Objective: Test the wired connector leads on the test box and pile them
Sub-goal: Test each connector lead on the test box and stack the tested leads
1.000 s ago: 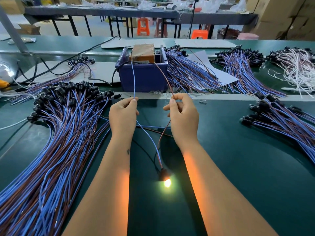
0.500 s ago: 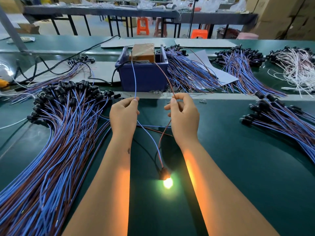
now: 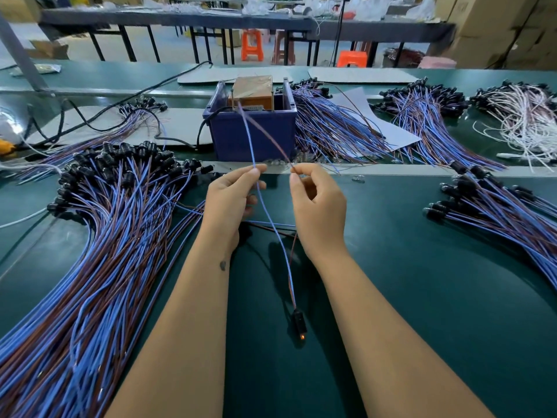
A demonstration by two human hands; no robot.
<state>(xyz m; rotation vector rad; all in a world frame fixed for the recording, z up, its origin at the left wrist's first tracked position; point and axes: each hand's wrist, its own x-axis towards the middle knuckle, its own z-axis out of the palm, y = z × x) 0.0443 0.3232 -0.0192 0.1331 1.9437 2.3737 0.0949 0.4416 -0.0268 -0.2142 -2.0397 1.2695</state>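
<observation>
Pinching the blue wire (image 3: 272,218) between thumb and forefinger, the left hand (image 3: 230,203) is holding it up just in front of the test box (image 3: 251,135), the other fingers loosely curled beneath. The right hand (image 3: 319,206) is doing the same with the brown wire (image 3: 265,134), thumb and forefinger clamped on it, remaining fingers curled in towards the palm. Both wires are running up and back towards the brown block (image 3: 253,90) sitting inside the blue box; their far ends are blurred, so contact there cannot be told. Downwards the two wires are meeting between the forearms at a black connector (image 3: 299,321), which is lying on the green table (image 3: 422,297) and showing only a small orange glow at its tip. A big pile of blue and brown leads (image 3: 99,251) is fanning out to the left of the left arm, black connectors at its far end. A second bundle (image 3: 497,212) is lying well to the right, more leads (image 3: 331,128) are spreading just beside the box, and white wires (image 3: 524,119) are sitting at the far right.
</observation>
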